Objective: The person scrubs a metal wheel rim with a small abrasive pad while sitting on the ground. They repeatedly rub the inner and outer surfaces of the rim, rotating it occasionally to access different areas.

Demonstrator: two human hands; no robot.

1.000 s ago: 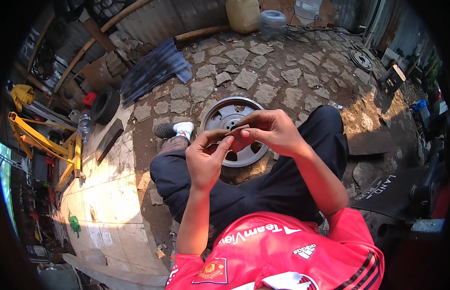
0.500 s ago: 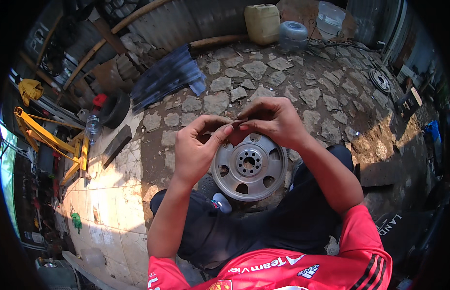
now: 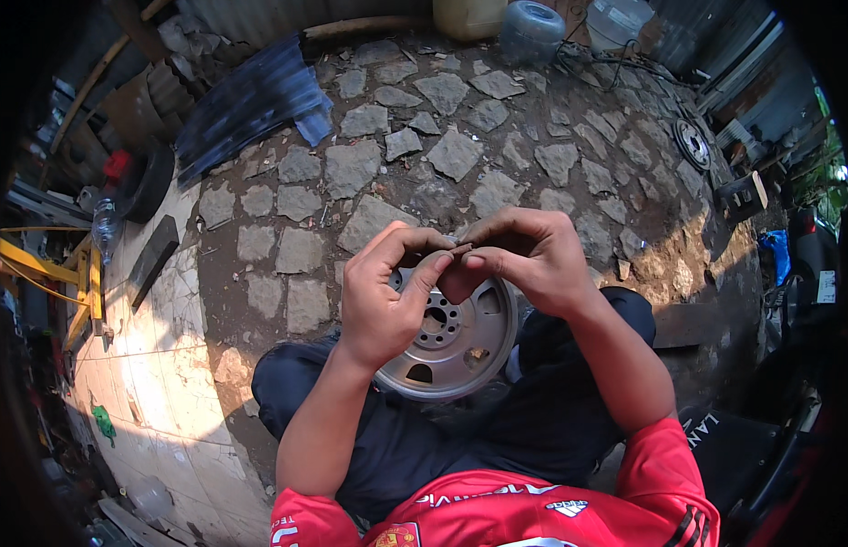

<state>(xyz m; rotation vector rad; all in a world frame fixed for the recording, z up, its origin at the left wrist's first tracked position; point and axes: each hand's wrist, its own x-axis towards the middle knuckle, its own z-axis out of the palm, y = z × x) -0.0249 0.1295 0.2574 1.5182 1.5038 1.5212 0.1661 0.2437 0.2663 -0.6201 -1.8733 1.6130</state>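
My left hand (image 3: 385, 294) and my right hand (image 3: 544, 262) meet in front of me, thumbs and forefingers pinched together. Between them is a small reddish-brown sheet (image 3: 457, 285) that looks like folded sandpaper, with one flap hanging below the fingertips. Under the hands, between my bent legs, stands a silver metal wheel (image 3: 483, 351). It has several large openings and a ring of small holes about its centre. My left hand hides its upper left part, and neither hand appears to grip it.
Rough paving stones (image 3: 351, 169) cover the ground ahead. On the left are a blue sheet (image 3: 246, 109), a tyre (image 3: 151, 187), a clear bottle (image 3: 106, 228), a dark block (image 3: 154, 260) and a yellow metal frame (image 3: 88, 287). A round metal disc (image 3: 692, 144) lies far right.
The view has shifted, so the surroundings sit further left and higher. My hands still pinch the reddish-brown sheet, and more of its flap shows below the fingers.
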